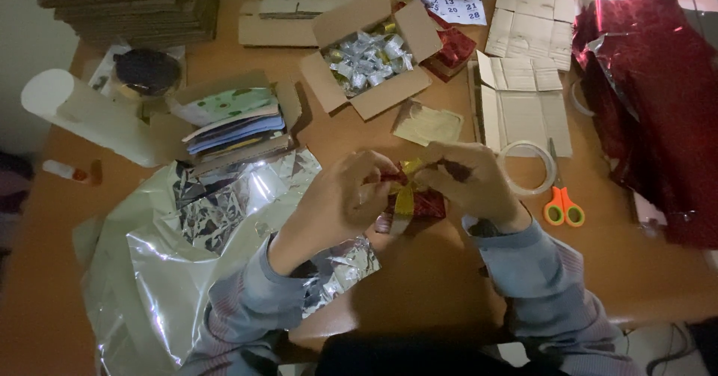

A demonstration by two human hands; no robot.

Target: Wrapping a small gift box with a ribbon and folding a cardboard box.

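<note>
- Red foil-wrapped gift box (426,205) with a gold ribbon (405,196) sits between the two hands, low over the counter (419,271), its top half hidden by fingers.
- Left hand (340,196) curls in from the box's left side, fingers closed and pinching at the ribbon where it crosses the top.
- Right hand (467,178) comes over the box from the right, fingers bent and gripping the ribbon's upper end; the two hands' fingertips nearly meet above the box.
- Silver foil sheet (202,226) spreads crumpled to the left of the left hand and runs under that forearm.
- Roll of clear tape (529,168) lies just right of the right hand, and orange-handled scissors (564,208) rest just beyond it, beside the right wrist.
- Open cardboard box (370,58) filled with small silver-wrapped pieces stands beyond the hands, well apart from them.
- Flat cardboard blanks (523,84) lie beyond the right hand, and red foil sheeting (651,99) is heaped farther right.
- Stack of coloured papers (235,125) in a carton sits beyond the left hand.
</note>
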